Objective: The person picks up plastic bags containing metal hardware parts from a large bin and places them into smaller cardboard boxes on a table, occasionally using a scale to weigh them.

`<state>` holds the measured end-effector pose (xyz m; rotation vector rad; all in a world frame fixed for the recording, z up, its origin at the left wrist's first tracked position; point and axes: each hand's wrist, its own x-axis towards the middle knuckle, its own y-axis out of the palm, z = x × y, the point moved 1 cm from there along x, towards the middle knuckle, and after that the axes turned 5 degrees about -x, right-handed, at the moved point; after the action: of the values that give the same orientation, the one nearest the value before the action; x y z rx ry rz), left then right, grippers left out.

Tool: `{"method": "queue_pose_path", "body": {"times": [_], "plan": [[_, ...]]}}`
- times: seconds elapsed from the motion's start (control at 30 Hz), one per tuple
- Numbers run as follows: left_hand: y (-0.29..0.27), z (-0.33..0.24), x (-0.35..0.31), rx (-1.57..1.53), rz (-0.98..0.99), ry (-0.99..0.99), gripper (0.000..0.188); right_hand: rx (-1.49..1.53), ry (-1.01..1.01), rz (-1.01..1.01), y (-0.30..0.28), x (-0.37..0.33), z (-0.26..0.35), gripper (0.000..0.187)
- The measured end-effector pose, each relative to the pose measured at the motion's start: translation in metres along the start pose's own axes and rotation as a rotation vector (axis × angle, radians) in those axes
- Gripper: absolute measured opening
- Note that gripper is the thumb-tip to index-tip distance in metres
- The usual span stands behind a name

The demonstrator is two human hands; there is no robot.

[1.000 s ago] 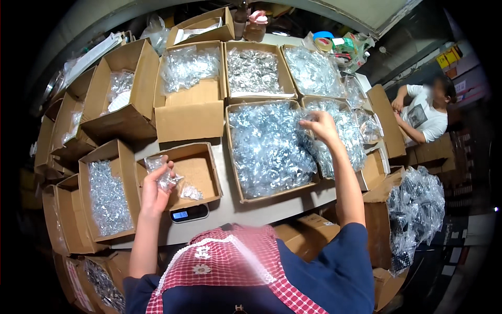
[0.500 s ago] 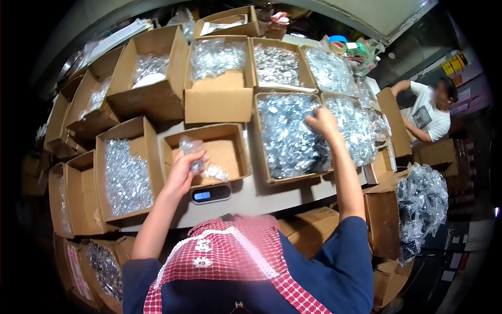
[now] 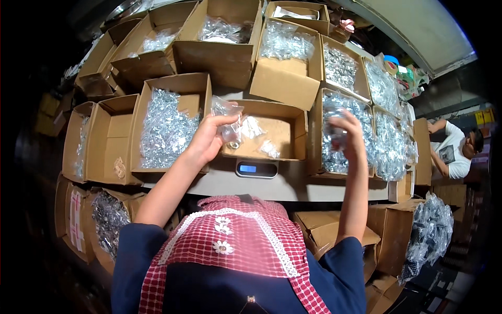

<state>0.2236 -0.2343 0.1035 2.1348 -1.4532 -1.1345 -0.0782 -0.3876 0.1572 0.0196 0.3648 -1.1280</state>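
Note:
My left hand (image 3: 210, 137) is closed round a clear plastic bag (image 3: 228, 116) at the left side of a shallow cardboard box (image 3: 288, 125). A small round metal piece shows near the bag's lower end. Inside that box lie two small clear packets with pale contents (image 3: 252, 127). My right hand (image 3: 351, 132), somewhat blurred, hovers over a box heaped with small bagged silver parts (image 3: 334, 159). Its fingers are curled round something greyish that I cannot make out. A small scale with a lit blue display (image 3: 256, 169) sits at the front of the shallow box.
Boxes of silver parts (image 3: 164, 128) and one with a few tan pieces (image 3: 119, 167) stand left. More cardboard boxes (image 3: 214, 63) line the back. Lower right, a box holds a bulging clear bag (image 3: 428, 235). A person in a white shirt (image 3: 452, 152) is at far right.
The view has shifted, so the boxes appear farther right. My right hand has lifted off the silver parts and come nearer. The left hand still holds its bag over the shallow box's left edge.

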Motion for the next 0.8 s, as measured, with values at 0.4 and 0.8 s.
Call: {"method": "queue_pose_path", "body": {"times": [0.4, 0.8], "plan": [[-0.096, -0.037, -0.035, 0.094, -0.12, 0.172, 0.034, -0.593, -0.097, -0.013, 0.067, 0.042, -0.025, 0.034], [-0.125, -0.008, -0.031, 0.009, -0.243, 0.068, 0.038, -1.302, -0.787, 0.231, 0.117, 0.057, -0.051, 0.062]]}}
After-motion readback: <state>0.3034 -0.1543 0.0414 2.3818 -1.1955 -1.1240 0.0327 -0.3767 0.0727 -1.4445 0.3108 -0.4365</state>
